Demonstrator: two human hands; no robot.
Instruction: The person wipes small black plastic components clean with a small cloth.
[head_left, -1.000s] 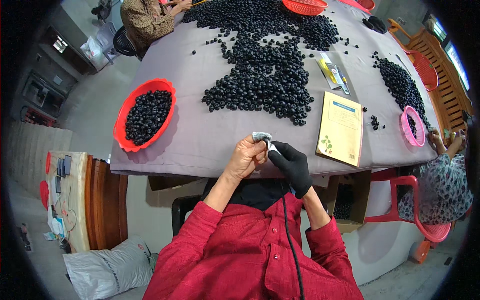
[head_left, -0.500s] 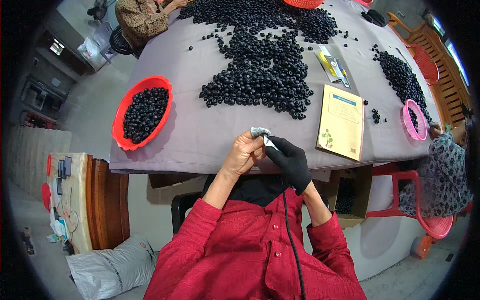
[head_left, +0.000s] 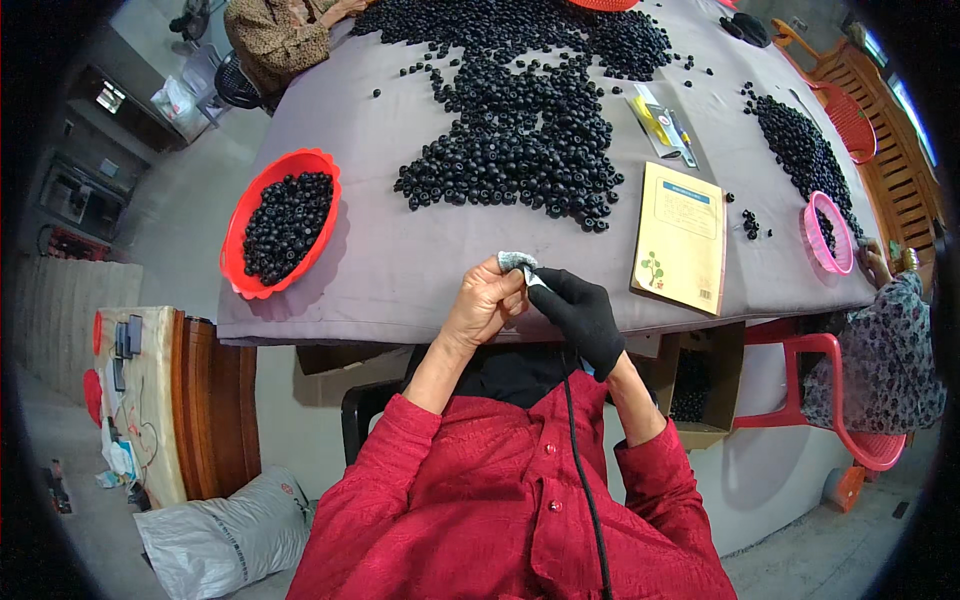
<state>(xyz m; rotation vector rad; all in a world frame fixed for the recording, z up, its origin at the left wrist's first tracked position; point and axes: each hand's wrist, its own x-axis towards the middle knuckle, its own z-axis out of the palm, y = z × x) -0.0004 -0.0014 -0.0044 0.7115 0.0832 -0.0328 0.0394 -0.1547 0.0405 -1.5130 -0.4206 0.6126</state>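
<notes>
Cloth (head_left: 516,261): small grey-white scrap at the near table (head_left: 400,290) edge, pinched between both hands.
Left hand (head_left: 485,305): bare, fingers curled shut on the cloth's lower part.
Right hand (head_left: 580,312): in a black glove, fingertips closed on the cloth's right edge; something pale and thin may be between them, too small to tell.
Handling: looks light, soft and limp, likely to fold or slip; best held by an edge with a firm pinch.
Nearby: big heap of black beads (head_left: 520,150) beyond the hands, red bowl (head_left: 278,222) of beads left, yellow booklet (head_left: 683,236) right.
</notes>
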